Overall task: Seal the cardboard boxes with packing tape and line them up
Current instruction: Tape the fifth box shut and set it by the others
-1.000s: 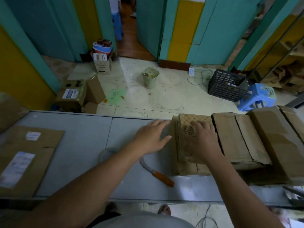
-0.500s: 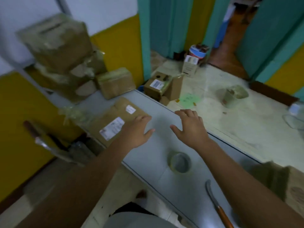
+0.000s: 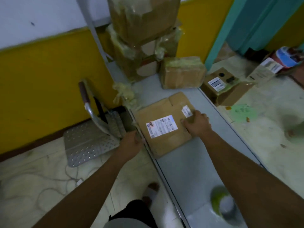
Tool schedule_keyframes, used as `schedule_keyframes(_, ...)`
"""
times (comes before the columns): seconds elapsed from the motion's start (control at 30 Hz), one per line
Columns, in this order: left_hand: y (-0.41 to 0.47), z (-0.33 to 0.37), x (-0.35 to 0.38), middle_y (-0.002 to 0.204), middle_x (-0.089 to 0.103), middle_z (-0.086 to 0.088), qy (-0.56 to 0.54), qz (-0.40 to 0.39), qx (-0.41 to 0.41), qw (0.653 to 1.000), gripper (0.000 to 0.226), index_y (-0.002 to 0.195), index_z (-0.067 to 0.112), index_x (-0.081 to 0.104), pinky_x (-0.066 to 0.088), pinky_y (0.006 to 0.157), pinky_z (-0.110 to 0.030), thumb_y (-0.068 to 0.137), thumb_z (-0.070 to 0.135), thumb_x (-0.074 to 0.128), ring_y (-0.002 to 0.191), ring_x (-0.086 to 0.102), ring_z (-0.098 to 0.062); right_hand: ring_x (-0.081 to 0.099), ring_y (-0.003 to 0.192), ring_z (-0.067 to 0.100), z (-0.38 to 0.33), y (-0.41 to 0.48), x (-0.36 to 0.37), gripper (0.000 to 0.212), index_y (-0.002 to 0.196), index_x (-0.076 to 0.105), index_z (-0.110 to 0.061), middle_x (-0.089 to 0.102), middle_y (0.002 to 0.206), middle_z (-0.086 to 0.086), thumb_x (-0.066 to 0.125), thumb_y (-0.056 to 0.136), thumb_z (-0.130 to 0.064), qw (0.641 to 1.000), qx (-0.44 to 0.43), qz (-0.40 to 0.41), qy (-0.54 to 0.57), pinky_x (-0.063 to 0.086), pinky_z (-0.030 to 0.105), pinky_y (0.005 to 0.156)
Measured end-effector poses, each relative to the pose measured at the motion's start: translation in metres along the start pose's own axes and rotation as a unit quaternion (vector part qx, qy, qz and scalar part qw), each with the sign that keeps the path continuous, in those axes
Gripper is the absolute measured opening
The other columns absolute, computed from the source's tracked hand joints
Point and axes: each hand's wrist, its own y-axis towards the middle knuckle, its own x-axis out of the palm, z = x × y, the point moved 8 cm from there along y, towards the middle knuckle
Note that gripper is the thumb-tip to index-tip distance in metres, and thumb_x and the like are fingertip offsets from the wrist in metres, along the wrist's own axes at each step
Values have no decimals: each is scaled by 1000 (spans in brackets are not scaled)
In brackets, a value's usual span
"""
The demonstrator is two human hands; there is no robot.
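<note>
Left hand (image 3: pixel 133 142) grips the box (image 3: pixel 171 143) at its edge by the table (image 3: pixel 194 165) rim; right hand (image 3: pixel 196 124) curls over the opposite edge, beside a small label (image 3: pixel 187 111). Box lies flat on the table, shipping label (image 3: pixel 162 128) up. Tape roll (image 3: pixel 220 203) well apart nearer the person; stacked boxes (image 3: pixel 143 22) at the far end.

Left hand (image 3: pixel 131 143) and right hand (image 3: pixel 196 125) bare; both forearms uncovered along visible length. Grey shirt front (image 3: pixel 128 223) left of table edge (image 3: pixel 164 178). Dark garment (image 3: pixel 136 209) also left of that edge. Foot (image 3: pixel 152 188) just beside the edge; footwear blurred.
</note>
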Motion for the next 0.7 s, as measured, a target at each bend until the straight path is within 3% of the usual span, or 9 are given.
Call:
schedule_keyframes(0.1,10,6,1,86,64,-16,-65,30,-17,997,26,89,9,59,54,76,-44,104,29,66,80,65,-30,42,133,43,0,14,1,89,148,44,-12,47,141,21,71,82,-65,998,4,55,-12,43,54,104)
schedule_keyframes(0.17,11,13,3,104,72,-13,-99,43,-9,994,18,109,9,67,56,82,-42,104,26,67,93,69,-27,44,130,43,-3,21,2,84,144,48,-8,48,139,22,72,84,-62,998,-9,61,4,44,52,103)
schedule_keyframes(0.23,8,17,5,137,65,-7,-121,60,0,991,40,142,11,58,52,104,-40,104,24,66,125,62,-25,48,128,43,-5,24,9,85,145,49,-8,49,138,22,73,85,-62,998,-24,37,35,45,50,105)
schedule_keyframes(0.27,6,16,6,142,61,-4,-142,72,-10,987,46,147,12,52,49,110,-38,105,23,65,132,57,-23,52,127,41,-5,23,12,86,146,49,-8,51,138,21,72,86,-65,998,-23,24,62,46,48,105)
schedule_keyframes(0.33,2,12,6,129,62,13,-196,98,-32,975,41,143,18,51,49,102,-22,105,22,65,128,60,-9,58,122,37,-7,20,18,83,144,52,-7,57,135,17,70,88,-66,992,-24,9,122,49,41,97)
schedule_keyframes(0.4,-1,12,2,113,57,30,-242,128,-41,961,38,137,29,50,44,85,-5,104,20,66,103,60,20,61,117,32,-9,14,21,71,137,56,-8,62,122,10,68,92,-62,986,-32,2,166,44,34,86)
schedule_keyframes(0.47,-6,17,-8,116,58,27,-287,151,-44,945,39,137,31,49,45,94,-16,104,19,66,98,58,19,62,108,26,-10,2,14,53,123,59,-14,59,108,0,64,96,-59,979,-39,12,198,42,32,82)
schedule_keyframes(0.57,-21,36,-24,134,58,12,-321,158,-24,934,55,153,22,45,47,105,-33,104,19,68,119,57,-7,63,94,15,-5,-27,-15,39,110,60,-21,62,97,-11,61,98,-58,963,-60,61,255,41,24,69)
schedule_keyframes(0.7,-45,75,-32,130,66,17,-376,147,35,914,53,149,32,43,58,96,-30,103,25,70,111,69,-3,64,93,-1,22,-84,-66,39,116,64,-25,69,102,-16,60,98,-59,933,-65,128,329,43,19,71)
